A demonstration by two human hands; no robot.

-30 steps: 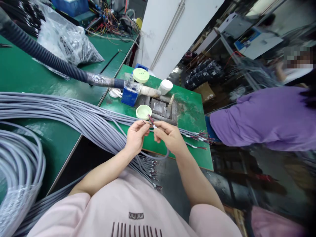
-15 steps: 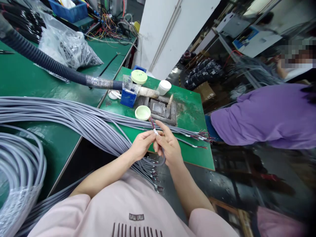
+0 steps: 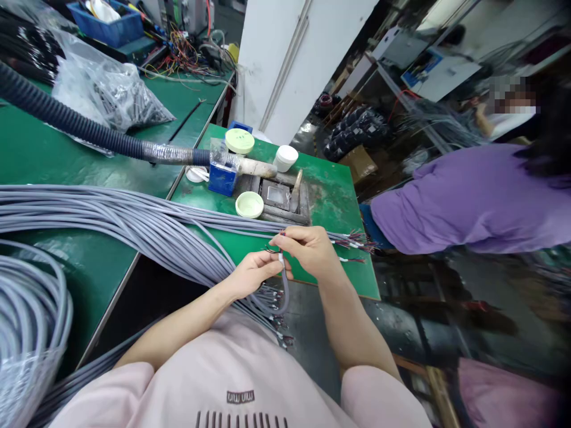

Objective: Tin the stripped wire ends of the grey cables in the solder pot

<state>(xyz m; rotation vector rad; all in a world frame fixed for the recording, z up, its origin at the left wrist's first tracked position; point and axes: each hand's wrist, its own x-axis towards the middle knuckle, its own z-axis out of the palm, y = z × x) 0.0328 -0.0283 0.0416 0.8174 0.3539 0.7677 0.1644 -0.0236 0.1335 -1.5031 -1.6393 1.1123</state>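
Note:
My left hand (image 3: 257, 273) is closed on the end of a grey cable (image 3: 285, 291), near a white band where its jacket stops. Thin coloured wires (image 3: 282, 234) fan out of that end, some dark ones bending to the left. Just above, my right hand (image 3: 311, 248) pinches several of these wires between thumb and fingers. The cable loops down below my hands. Behind them a bundle of grey cables (image 3: 214, 221) lies across the green board, with stripped wire ends (image 3: 357, 240) at its right end.
A pale green round dish (image 3: 250, 205), a solder pot (image 3: 279, 195) and a white cup (image 3: 285, 158) stand on the board. A ribbed hose (image 3: 102, 132) reaches over from the left beside a blue block (image 3: 222, 179). Someone in a purple shirt (image 3: 464, 196) is at the right.
My right hand has shifted from the cable's banded end up to its wires. My left hand now holds the end alone, and the wires are spread apart. The view has shifted slightly.

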